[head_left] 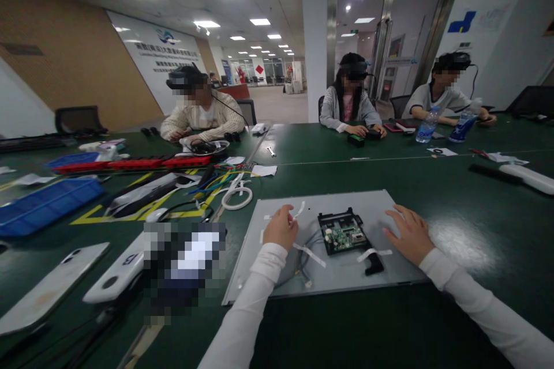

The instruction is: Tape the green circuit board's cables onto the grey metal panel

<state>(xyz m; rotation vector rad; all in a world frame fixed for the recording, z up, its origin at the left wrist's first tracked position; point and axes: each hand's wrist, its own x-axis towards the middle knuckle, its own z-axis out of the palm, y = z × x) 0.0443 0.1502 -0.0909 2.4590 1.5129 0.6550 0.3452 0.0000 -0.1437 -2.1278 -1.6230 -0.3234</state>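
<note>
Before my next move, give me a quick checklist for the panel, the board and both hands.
1. Panel lying on the table: ok.
2. Circuit board on the panel, between the hands: ok.
3. Right hand free: ok, fingers spread, nothing held.
4. Left hand free: cannot tell, fingers curled near a tape strip.
5. Panel clear of loose cables: not ok, they trail between left hand and board.
</note>
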